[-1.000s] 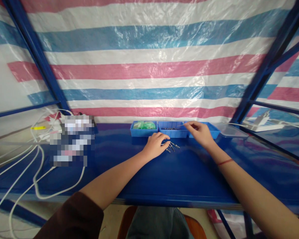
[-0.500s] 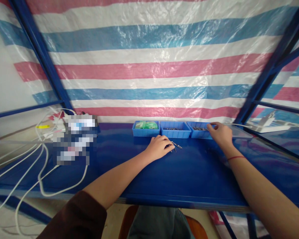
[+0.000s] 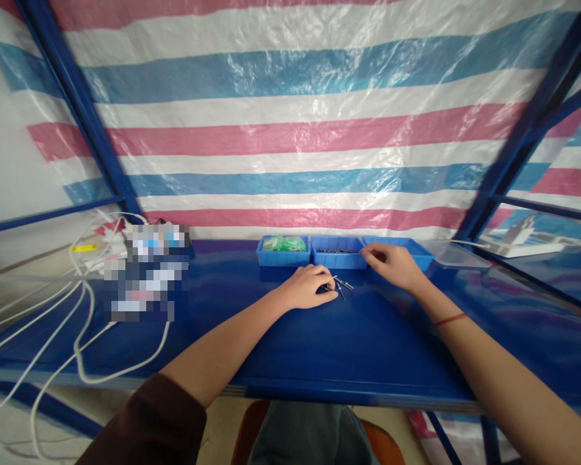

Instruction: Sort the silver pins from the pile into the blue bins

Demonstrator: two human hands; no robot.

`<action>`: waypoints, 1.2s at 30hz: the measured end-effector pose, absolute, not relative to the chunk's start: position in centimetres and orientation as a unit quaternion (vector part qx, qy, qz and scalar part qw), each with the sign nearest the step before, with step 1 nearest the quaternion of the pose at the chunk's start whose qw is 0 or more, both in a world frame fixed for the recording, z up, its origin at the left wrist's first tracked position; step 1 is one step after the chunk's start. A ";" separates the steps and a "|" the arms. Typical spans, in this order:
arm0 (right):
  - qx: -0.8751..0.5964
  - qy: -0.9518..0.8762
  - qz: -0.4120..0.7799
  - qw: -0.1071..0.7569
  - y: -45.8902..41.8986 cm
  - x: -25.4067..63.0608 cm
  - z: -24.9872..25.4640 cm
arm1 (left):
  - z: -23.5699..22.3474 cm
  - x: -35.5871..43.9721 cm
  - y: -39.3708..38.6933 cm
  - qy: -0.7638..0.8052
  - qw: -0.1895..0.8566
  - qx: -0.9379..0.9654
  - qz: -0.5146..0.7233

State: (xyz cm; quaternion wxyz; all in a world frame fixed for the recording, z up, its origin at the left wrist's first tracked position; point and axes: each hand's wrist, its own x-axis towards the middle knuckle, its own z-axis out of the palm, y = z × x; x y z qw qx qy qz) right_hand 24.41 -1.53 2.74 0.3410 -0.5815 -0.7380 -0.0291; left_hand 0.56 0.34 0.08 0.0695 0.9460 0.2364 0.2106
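Observation:
My left hand rests on the blue table, fingers curled and thumb apart from them. Beside its fingertips lie several thin metal pieces, looking like pins or pop rivets; others are partly hidden under the fingers. My right hand hovers in front of the right blue bin, thumb and forefinger pinched near the middle bin's right end. Whatever is in that pinch is too small to make out. More thin metal pieces lie in the middle blue bin. My hand hides the right bin's contents.
A left blue bin holds green-and-clear plastic packets. White cables trail over the table's left side near blurred-out items. A clear plastic lid lies right of the bins. A power strip stands at far right.
My right hand has moved left from the right bin toward the middle bin. My left thumb has parted from the fingers, and a metal piece beside them shows more fully.

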 end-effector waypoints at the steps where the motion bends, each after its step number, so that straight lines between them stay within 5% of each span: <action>1: -0.556 -0.764 -0.008 0.327 -1.7 23.7 2.7 | 0.0 0.6 0.4 0.238 0.068 0.945 0.214; 11: -0.428 -0.852 0.131 0.273 -2.5 20.0 1.6 | -0.1 1.6 0.4 0.246 0.082 0.895 0.361; 24: -0.432 -0.791 0.212 0.377 -2.3 19.8 1.8 | -0.1 1.8 0.2 0.276 0.220 0.817 0.456; 36: -0.433 -0.724 0.235 0.483 -2.1 19.7 1.9 | -0.9 1.9 0.8 0.299 0.238 0.815 0.436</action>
